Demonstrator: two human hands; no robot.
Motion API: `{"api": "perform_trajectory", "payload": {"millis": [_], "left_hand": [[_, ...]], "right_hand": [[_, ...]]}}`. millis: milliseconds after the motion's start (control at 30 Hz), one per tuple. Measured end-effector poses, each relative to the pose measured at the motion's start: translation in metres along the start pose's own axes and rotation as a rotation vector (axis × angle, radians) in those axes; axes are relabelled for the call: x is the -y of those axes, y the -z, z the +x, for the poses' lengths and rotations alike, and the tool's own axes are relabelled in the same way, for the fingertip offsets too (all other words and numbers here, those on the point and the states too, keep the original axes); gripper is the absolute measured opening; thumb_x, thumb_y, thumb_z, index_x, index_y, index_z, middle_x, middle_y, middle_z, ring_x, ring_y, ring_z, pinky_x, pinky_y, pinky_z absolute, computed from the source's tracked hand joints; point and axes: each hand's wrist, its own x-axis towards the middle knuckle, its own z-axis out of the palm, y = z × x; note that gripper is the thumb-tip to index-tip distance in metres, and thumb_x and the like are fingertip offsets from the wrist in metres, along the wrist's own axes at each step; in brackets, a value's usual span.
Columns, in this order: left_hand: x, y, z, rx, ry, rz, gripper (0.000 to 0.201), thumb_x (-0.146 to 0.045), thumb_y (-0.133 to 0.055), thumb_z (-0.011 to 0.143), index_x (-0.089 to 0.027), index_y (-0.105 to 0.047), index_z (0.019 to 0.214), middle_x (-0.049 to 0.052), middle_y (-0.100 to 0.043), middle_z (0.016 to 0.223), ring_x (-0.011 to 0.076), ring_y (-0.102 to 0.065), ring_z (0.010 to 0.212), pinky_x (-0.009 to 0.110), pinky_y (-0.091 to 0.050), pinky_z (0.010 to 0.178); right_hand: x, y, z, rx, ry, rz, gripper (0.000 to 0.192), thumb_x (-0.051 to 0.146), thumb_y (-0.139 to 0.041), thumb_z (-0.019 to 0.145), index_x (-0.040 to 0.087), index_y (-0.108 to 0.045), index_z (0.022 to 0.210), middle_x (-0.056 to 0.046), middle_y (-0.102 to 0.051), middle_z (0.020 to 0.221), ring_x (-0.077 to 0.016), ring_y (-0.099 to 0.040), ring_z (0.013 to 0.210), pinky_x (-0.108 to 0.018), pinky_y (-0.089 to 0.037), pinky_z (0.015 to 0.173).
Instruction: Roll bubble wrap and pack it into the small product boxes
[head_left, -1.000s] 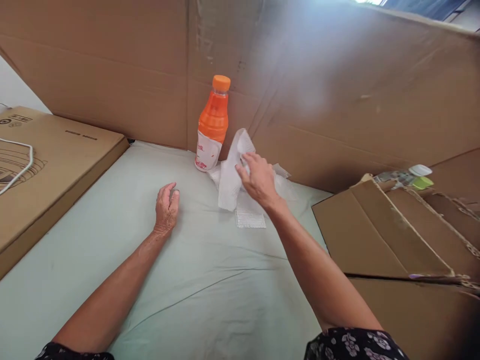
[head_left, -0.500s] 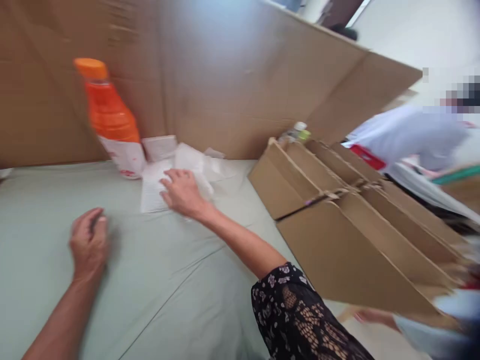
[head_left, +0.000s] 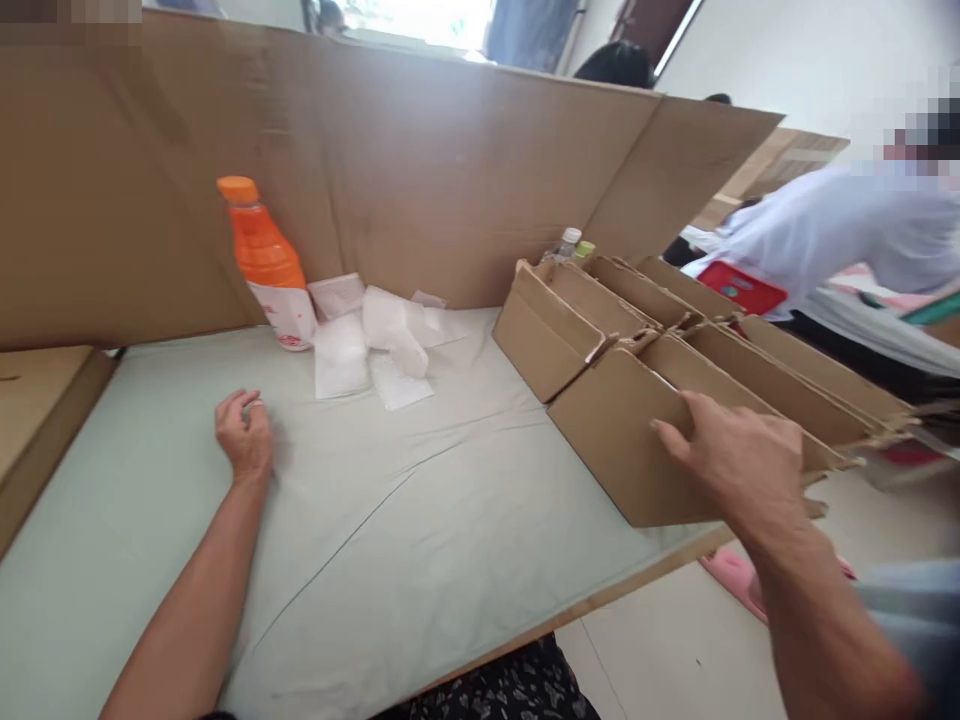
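Hovers the right hand (head_left: 742, 455), with spread thumb and nothing visibly grasped, over the divided cardboard box (head_left: 615, 430). Looks like a reaching step; calls next for a careful closing of the fingers around the thin cardboard. Rests the left hand (head_left: 244, 435), released and loosely curled, on the counter (head_left: 450, 520). Shows white wrap pieces (head_left: 341, 360) ahead and right of that hand, and an orange bottle (head_left: 270, 260) straight ahead.
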Motion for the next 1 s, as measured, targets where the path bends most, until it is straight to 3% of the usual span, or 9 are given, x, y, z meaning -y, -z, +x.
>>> {"api": "perform_trajectory", "payload": {"millis": [100, 200, 333, 433, 500, 600, 700, 867, 1000], "left_hand": [[-0.010, 0.005, -0.005, -0.023, -0.017, 0.008, 0.023, -0.016, -0.051, 0.080, -0.013, -0.069, 0.095, 0.016, -0.063, 0.122, 0.0301, -0.059, 0.124, 0.052, -0.042, 0.115], [-0.029, 0.021, -0.031, 0.042, -0.059, -0.006, 0.026, -0.018, -0.058, 0.078, -0.013, -0.071, 0.100, 0.018, -0.061, 0.131, 0.0324, -0.056, 0.130, 0.053, -0.042, 0.115], [-0.053, 0.069, -0.090, 0.213, -0.166, -0.060, 0.033, -0.031, -0.065, 0.084, -0.019, -0.070, 0.114, 0.014, -0.060, 0.137, 0.0313, -0.057, 0.132, 0.049, -0.051, 0.106], [-0.060, 0.113, -0.137, 0.321, -0.203, -0.175, 0.035, -0.037, -0.066, 0.089, -0.021, -0.068, 0.121, 0.013, -0.061, 0.139, 0.0298, -0.057, 0.132, 0.049, -0.046, 0.112], [-0.059, 0.137, -0.164, 0.350, -0.144, -0.286, 0.035, -0.037, -0.064, 0.092, -0.022, -0.066, 0.124, 0.013, -0.061, 0.142, 0.0292, -0.055, 0.135, 0.048, -0.043, 0.115], [-0.055, 0.160, -0.196, 0.329, -0.032, -0.431, 0.038, -0.039, -0.059, 0.095, -0.023, -0.066, 0.129, 0.012, -0.058, 0.146, 0.0303, -0.052, 0.140, 0.046, -0.042, 0.117], [-0.051, 0.166, -0.216, 0.339, 0.027, -0.484, 0.046, -0.046, -0.059, 0.095, -0.023, -0.064, 0.134, 0.013, -0.058, 0.147, 0.0333, -0.050, 0.142, 0.049, -0.041, 0.118], [-0.045, 0.154, -0.241, 0.548, 0.045, -0.411, 0.065, -0.049, -0.068, 0.089, -0.023, -0.054, 0.147, 0.016, -0.055, 0.151, 0.0372, -0.047, 0.146, 0.057, -0.037, 0.122], [-0.045, 0.142, -0.245, 0.479, 0.139, -0.352, 0.070, -0.050, -0.071, 0.086, -0.021, -0.053, 0.147, 0.018, -0.059, 0.143, 0.0380, -0.049, 0.144, 0.058, -0.038, 0.120]], "right_hand": [[-0.007, 0.001, -0.009, 0.021, 0.166, 0.060, 0.028, 0.038, -0.059, 0.095, 0.020, -0.071, 0.077, -0.007, -0.060, 0.056, -0.0203, -0.052, 0.054, -0.039, -0.031, 0.063], [0.026, 0.026, -0.035, -0.153, 0.433, 0.186, 0.028, 0.032, -0.054, 0.098, 0.021, -0.070, 0.078, -0.006, -0.068, 0.064, -0.0210, -0.058, 0.061, -0.038, -0.039, 0.069], [0.095, 0.080, -0.060, -0.098, 0.716, 0.519, 0.018, 0.019, -0.054, 0.099, 0.019, -0.070, 0.091, -0.003, -0.075, 0.080, -0.0180, -0.067, 0.072, -0.040, -0.046, 0.089], [0.118, 0.106, -0.061, 0.035, 0.881, 0.850, 0.013, 0.021, -0.057, 0.100, 0.022, -0.070, 0.102, -0.002, -0.077, 0.092, -0.0173, -0.071, 0.083, -0.041, -0.047, 0.101], [0.112, 0.104, -0.059, 0.007, 0.774, 1.005, 0.014, 0.028, -0.059, 0.100, 0.026, -0.070, 0.109, -0.002, -0.078, 0.099, -0.0187, -0.072, 0.093, -0.040, -0.049, 0.103], [0.092, 0.072, -0.061, -0.047, 0.262, 1.004, 0.016, 0.034, -0.063, 0.097, 0.030, -0.075, 0.107, -0.001, -0.078, 0.097, -0.0193, -0.072, 0.092, -0.035, -0.052, 0.093], [0.087, 0.027, -0.082, 0.121, -0.096, 0.992, 0.025, 0.047, -0.066, 0.092, 0.028, -0.078, 0.102, -0.003, -0.079, 0.098, -0.0222, -0.073, 0.091, -0.034, -0.055, 0.088], [0.121, -0.022, -0.137, 0.405, -0.123, 1.189, 0.041, 0.052, -0.052, 0.094, 0.025, -0.078, 0.109, -0.008, -0.078, 0.101, -0.0298, -0.071, 0.099, -0.041, -0.059, 0.086], [0.157, -0.028, -0.149, 0.436, -0.172, 1.302, 0.046, 0.050, -0.045, 0.099, 0.025, -0.072, 0.128, -0.010, -0.077, 0.106, -0.0317, -0.065, 0.116, -0.048, -0.051, 0.105]]}}
